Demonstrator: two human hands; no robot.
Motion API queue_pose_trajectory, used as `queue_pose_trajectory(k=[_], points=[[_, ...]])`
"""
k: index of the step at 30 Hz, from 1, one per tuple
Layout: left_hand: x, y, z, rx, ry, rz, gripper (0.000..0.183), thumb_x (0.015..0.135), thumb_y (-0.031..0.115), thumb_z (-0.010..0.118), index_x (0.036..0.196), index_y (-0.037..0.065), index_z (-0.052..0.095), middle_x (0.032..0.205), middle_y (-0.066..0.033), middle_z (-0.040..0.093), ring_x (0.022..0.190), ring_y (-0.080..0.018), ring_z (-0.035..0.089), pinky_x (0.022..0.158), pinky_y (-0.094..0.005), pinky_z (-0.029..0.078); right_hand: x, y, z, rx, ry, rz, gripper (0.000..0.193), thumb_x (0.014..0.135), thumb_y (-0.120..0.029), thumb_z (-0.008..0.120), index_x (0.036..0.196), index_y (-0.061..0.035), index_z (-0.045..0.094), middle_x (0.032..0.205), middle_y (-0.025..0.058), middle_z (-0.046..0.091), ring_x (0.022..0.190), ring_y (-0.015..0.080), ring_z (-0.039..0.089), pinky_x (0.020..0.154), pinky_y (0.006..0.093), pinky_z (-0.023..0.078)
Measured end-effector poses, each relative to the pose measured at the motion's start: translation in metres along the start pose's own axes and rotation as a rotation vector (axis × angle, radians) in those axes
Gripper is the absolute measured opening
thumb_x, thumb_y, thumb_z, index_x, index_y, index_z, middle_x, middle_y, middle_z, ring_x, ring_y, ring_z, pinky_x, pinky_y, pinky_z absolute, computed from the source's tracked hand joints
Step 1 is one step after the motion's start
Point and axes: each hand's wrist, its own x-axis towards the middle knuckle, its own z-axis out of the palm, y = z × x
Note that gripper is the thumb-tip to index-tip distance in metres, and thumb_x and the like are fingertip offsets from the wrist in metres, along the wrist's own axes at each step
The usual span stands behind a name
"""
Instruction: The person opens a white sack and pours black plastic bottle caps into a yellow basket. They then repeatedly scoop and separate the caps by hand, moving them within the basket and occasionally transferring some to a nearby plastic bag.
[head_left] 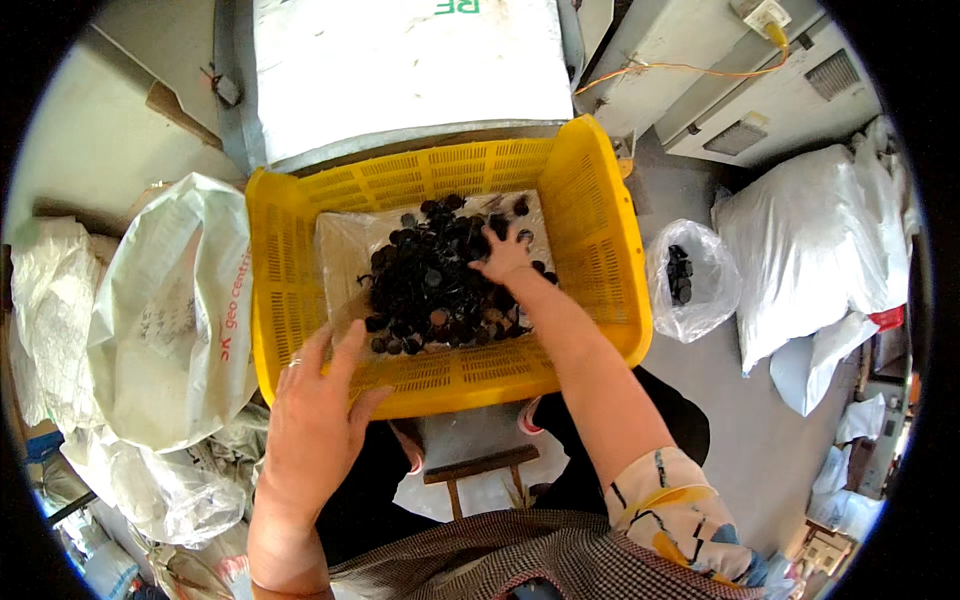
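A yellow slotted plastic crate (598, 190) stands in front of me, with a pale sheet (345, 250) lining its floor. On the sheet lies a loose heap of small black parts (430, 275), many of them round and cap-like. My right hand (508, 255) reaches into the crate with fingers spread over the right side of the heap; its fingertips are somewhat blurred. Above the crate's near left rim, my left hand (325, 415) has its fingers stretched apart and holds nothing. A ring shows on one of its fingers.
Right of the crate, an open clear plastic bag (690, 280) holds several black parts, beside a large full white sack (800, 240). An open white sack (170, 310) stands close on the left. Behind the crate is a white-covered surface (410, 75). A small wooden stool (482, 464) is below.
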Motion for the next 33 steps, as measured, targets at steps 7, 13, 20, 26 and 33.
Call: queue_pose_trajectory(k=[7, 13, 20, 26, 33], points=[[-0.022, -0.014, -0.003, -0.031, -0.051, -0.048, 0.054, 0.078, 0.018, 0.067, 0.127, 0.007, 0.046, 0.122, -0.0212, 0.048, 0.109, -0.0398, 0.049, 0.090, -0.0430, 0.042, -0.022, -0.050, 0.084, -0.595, -0.007, -0.890, 0.075, 0.078, -0.052, 0.060, 0.142, -0.0368, 0.023, 0.151, 0.0092, 0.012, 0.136, 0.0439, 0.007, 0.099, 0.0730, 0.009], [-0.004, -0.022, -0.002, 0.021, -0.047, -0.076, 0.054, 0.077, 0.018, 0.068, 0.125, 0.006, 0.047, 0.120, -0.0219, 0.048, 0.107, -0.0402, 0.050, 0.090, -0.0435, 0.043, 0.056, -0.010, -0.004, -0.367, -0.003, -0.086, 0.066, 0.080, -0.029, 0.065, 0.137, -0.0155, 0.035, 0.146, 0.0177, 0.017, 0.130, 0.0437, 0.025, 0.096, 0.0532, 0.038], [0.085, -0.090, 0.054, -0.177, -0.275, -0.016, 0.045, 0.081, 0.020, 0.064, 0.119, 0.001, 0.048, 0.107, -0.0261, 0.054, 0.099, -0.0420, 0.054, 0.084, -0.0432, 0.045, 0.074, -0.027, 0.005, -0.237, -0.027, -0.164, 0.074, 0.083, -0.048, 0.060, 0.142, -0.0189, 0.027, 0.147, 0.0255, 0.007, 0.132, 0.0460, 0.021, 0.103, 0.0531, 0.033], [0.156, -0.202, 0.203, -0.243, -0.579, -0.583, 0.081, 0.080, 0.048, 0.063, 0.133, -0.005, 0.032, 0.117, -0.0284, 0.052, 0.106, -0.0380, 0.054, 0.090, -0.0422, 0.044, 0.051, -0.005, 0.049, -0.581, -0.220, -0.790, 0.058, 0.081, -0.014, 0.055, 0.136, -0.0219, 0.037, 0.135, 0.0207, 0.031, 0.123, 0.0425, 0.036, 0.086, 0.0465, 0.049], [0.198, -0.143, 0.312, -0.173, -0.191, -0.905, 0.100, 0.068, 0.057, 0.071, 0.138, 0.000, 0.026, 0.122, -0.0320, 0.041, 0.110, -0.0464, 0.047, 0.093, -0.0459, 0.043, 0.077, 0.099, -0.022, -0.171, -0.025, 0.188, 0.092, 0.073, -0.073, 0.050, 0.145, -0.0275, 0.015, 0.147, 0.0258, 0.008, 0.131, 0.0488, 0.020, 0.102, 0.0540, 0.033]])
